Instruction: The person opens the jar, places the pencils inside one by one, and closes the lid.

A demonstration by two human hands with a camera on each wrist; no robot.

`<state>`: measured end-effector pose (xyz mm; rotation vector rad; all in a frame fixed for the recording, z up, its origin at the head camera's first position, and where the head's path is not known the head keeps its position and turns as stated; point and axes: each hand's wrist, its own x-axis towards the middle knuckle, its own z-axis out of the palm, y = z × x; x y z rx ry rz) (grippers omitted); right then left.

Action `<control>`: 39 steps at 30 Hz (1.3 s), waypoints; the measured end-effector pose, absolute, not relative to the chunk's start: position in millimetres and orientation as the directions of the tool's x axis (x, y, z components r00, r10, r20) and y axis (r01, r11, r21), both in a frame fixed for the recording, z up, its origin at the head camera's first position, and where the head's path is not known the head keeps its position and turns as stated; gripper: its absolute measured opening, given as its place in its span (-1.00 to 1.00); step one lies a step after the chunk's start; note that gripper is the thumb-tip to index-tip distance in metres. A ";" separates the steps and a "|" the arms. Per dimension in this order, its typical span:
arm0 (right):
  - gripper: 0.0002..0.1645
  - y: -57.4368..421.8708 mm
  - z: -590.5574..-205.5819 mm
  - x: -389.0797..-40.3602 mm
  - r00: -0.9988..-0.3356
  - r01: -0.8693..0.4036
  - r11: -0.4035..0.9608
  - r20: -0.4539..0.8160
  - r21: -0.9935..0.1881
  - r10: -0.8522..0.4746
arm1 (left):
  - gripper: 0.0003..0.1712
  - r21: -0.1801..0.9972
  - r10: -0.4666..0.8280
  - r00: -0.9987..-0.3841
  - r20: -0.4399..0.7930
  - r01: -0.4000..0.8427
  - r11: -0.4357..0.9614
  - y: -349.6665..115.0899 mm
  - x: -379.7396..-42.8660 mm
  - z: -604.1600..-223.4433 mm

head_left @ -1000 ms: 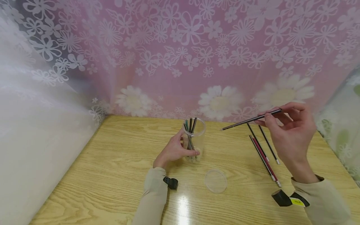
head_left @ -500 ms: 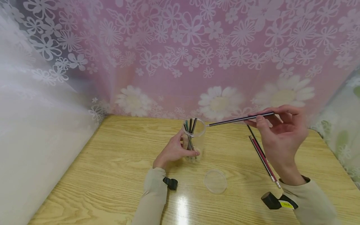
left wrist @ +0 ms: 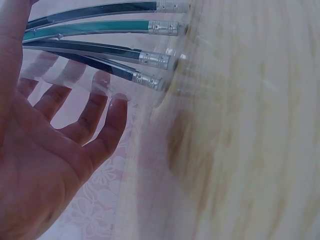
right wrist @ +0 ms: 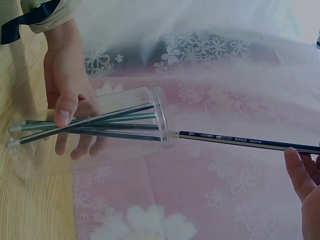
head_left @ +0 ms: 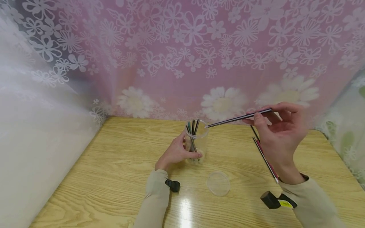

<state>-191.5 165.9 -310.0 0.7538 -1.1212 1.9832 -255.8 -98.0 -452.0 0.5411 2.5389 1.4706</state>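
My left hand (head_left: 176, 152) grips a clear plastic jar (head_left: 203, 144) that stands upright on the table. Several dark pencils and a green one (left wrist: 95, 29) lean inside it, eraser ends down. Between thumb and fingers, my right hand (head_left: 282, 133) pinches a dark striped pencil (head_left: 236, 120), holding it nearly level with its eraser end toward the jar. That end is at the right side of the jar's rim; the right wrist view also puts it at the mouth (right wrist: 165, 117). Whether it touches the rim, I cannot tell.
A clear round lid (head_left: 218, 183) lies on the wooden table (head_left: 114, 177) in front of the jar. To the right lie a black pencil (head_left: 265, 160) and a red pencil (head_left: 259, 144), partly hidden by my right hand. A flowered curtain (head_left: 171, 79) hangs behind the table.
My right hand has moved left with the pencil, bringing its eraser end from well right of the jar to the rim. My left hand and the jar have stayed in place.
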 end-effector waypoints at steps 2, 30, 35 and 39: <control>-0.60 163.4 -311.4 -193.7 -0.576 -0.805 -0.349 0.771 -0.479 0.271 | -0.22 0.864 0.383 -0.923 0.041 0.225 0.450 -97.9 -255.9 -452.5; -0.63 138.7 -325.8 -219.9 -0.589 -0.799 0.285 0.785 -0.529 -0.193 | -0.01 0.874 0.380 -0.924 0.039 0.216 0.435 -97.6 -255.5 -452.4; -0.67 136.3 -323.9 -222.7 -0.603 -0.783 0.361 0.760 -0.507 -0.243 | 0.06 0.873 0.378 -0.925 0.045 0.220 0.435 -97.8 -256.4 -452.9; -0.72 136.0 -324.0 -226.1 -0.650 -0.740 0.423 0.716 -0.523 -0.253 | 0.08 0.871 0.378 -0.925 0.046 0.222 0.438 -97.3 -256.3 -452.8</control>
